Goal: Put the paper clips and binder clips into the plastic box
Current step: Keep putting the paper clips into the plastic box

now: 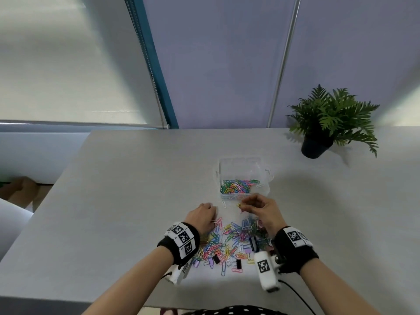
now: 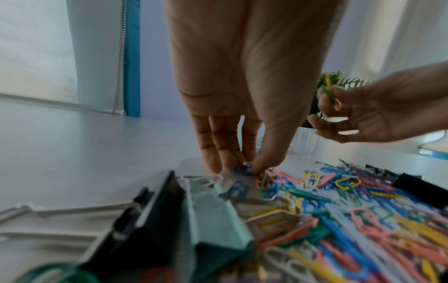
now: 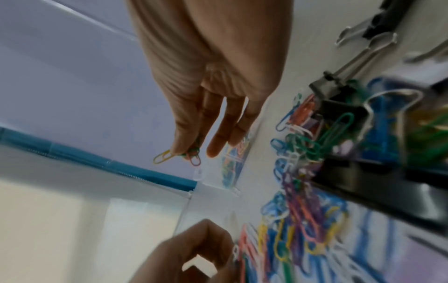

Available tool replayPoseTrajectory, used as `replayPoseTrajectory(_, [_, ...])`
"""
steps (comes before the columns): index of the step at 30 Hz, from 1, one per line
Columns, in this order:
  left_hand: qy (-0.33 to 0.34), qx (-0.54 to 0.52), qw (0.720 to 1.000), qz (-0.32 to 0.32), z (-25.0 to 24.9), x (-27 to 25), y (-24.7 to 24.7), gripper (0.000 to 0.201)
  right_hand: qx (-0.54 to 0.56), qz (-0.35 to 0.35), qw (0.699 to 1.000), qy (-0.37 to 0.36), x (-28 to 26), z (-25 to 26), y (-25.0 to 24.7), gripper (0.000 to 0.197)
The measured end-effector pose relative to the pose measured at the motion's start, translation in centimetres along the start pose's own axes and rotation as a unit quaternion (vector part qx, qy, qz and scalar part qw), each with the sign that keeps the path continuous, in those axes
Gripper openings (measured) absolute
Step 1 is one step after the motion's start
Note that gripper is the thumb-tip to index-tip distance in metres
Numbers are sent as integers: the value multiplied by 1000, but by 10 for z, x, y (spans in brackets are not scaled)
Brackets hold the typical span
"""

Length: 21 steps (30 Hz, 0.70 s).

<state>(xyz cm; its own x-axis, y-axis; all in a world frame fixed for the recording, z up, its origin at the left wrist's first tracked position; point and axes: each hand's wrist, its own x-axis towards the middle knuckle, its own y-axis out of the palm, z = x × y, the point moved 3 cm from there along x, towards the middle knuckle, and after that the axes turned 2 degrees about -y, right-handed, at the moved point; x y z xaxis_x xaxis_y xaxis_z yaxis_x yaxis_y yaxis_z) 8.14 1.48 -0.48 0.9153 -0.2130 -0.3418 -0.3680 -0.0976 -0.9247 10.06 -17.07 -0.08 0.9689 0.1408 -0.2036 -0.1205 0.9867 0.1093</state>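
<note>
A clear plastic box [image 1: 263, 176] stands open on the table, with several coloured paper clips lying in its near half. A heap of coloured paper clips [image 1: 231, 237] and a few binder clips [image 1: 238, 263] lies between my wrists. My right hand [image 1: 244, 206] hovers just before the box's near wall and pinches a few paper clips [image 3: 167, 156], yellow, green and pink, between thumb and forefinger. My left hand [image 1: 204, 215] reaches down at the heap's far left edge. Its thumb and fingertips close on a blue paper clip [image 2: 241, 169]. The box [image 3: 232, 159] shows beyond my right fingers.
A potted fern [image 1: 327, 123] stands at the table's far right. One white paper clip [image 1: 223, 203] lies alone between my hands, near the box. Black and teal binder clips [image 2: 213, 210] sit close under my left wrist. The grey table [image 1: 113, 201] extends left and right.
</note>
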Motion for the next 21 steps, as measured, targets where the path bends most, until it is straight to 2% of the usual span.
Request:
replayPoseTrajectory(5, [27, 23, 999, -20, -6, -6, 2, 25, -31, -38, 998, -24, 32, 26, -4, 12])
replayPoseTrajectory(8, [35, 27, 999, -16, -9, -7, 5, 26, -124, -46, 988, -75, 55, 41, -3, 10])
replayPoseTrajectory(10, [36, 29, 999, -17, -9, -7, 6, 26, -224, -27, 968, -107, 62, 47, 0, 9])
replayPoseTrajectory(13, [30, 19, 999, -13, -6, -7, 5, 26, -391, 16, 907, -154, 56, 50, 10, 10])
replayPoseTrajectory(16, [8, -71, 997, -8, 7, -2, 1, 21, -493, 93, 844, -190, 33, 43, 23, 9])
replayPoseTrajectory(18, [-10, -181, 983, 6, 18, 3, -4, 12, -541, 170, 811, -144, 16, 29, 29, 12])
replayPoseTrajectory(21, [-15, -327, 944, 39, 26, 7, -20, 11, -624, 248, 738, -69, -1, 5, 32, 27])
